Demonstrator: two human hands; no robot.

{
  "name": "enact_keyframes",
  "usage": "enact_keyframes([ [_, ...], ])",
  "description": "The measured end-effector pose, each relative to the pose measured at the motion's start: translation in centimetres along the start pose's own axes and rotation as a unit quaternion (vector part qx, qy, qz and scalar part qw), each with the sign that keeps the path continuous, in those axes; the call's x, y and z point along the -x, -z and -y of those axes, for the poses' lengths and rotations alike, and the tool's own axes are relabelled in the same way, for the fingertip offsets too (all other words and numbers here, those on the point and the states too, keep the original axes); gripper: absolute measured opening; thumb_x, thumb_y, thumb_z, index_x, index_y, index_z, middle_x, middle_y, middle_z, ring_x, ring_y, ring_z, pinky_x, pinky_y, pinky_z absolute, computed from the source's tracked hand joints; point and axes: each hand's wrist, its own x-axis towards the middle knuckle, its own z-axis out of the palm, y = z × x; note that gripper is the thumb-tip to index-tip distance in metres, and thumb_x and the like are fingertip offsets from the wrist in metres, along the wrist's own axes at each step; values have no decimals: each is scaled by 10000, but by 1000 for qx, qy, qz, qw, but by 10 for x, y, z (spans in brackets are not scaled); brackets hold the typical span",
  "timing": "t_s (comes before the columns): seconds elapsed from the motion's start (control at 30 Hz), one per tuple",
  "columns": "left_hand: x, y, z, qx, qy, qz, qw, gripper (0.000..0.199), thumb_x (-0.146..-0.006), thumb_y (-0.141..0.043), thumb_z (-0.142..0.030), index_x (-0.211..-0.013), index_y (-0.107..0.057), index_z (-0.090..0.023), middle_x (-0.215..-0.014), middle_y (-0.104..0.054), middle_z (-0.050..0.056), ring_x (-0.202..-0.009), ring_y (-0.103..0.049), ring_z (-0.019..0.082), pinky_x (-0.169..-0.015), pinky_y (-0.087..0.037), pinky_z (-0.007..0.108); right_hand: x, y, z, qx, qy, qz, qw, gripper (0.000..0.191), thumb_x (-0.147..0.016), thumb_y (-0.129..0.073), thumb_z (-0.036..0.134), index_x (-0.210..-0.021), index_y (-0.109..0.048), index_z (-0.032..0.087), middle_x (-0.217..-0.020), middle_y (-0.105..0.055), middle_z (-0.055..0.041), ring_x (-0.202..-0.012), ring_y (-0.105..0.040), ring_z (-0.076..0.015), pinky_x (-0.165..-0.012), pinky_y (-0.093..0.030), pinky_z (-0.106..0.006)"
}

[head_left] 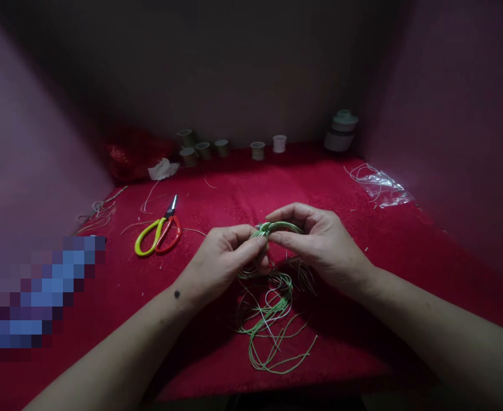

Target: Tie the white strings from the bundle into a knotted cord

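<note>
Between my two hands is a bundle of green and white cord [286, 226], bent in a curve with a knotted or braided spot near its left end. My left hand [234, 251] pinches that spot between thumb and fingertips. From the other side, my right hand [315, 240] grips the curved part, thumb below and fingers above. Long loose cord ends [272, 322] hang and spread over the red cloth beneath my hands. To the left of my left hand lie scissors [166, 228] with one yellow and one red handle, tip pointing away.
Several thread spools [221, 148] stand along the back wall. A white jar [341, 131] is at the back right, near a clear plastic bag [386, 189]. Crumpled white tissue [163, 169] and a red plastic bag [125, 154] sit back left. A pixelated blue patch covers the left edge.
</note>
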Motion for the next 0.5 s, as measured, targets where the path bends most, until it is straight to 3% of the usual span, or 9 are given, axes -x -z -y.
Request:
enact_keyframes([
  [0.27, 1, -10, 4, -162, -67, -57, 983, 184, -811, -487, -260, -712, -576, -132, -595, -488, -20, -548, -436, 78, -500, -348, 198, -1, -4, -5, 13, 1, -29, 999, 199, -681, -624, 122, -877, -593, 139, -811, -624, -15, -688, -569, -80, -606, -457, -188],
  [0.5, 2, -7, 3, -135, -54, -48, 988, 196, -815, -478, -261, -688, -557, -133, -591, -498, -19, -541, -445, 79, -496, -356, 200, -2, -3, -6, -15, -14, -25, 999, 208, -675, -607, 107, -877, -574, 142, -815, -614, -19, -676, -556, -79, -576, -435, -187],
])
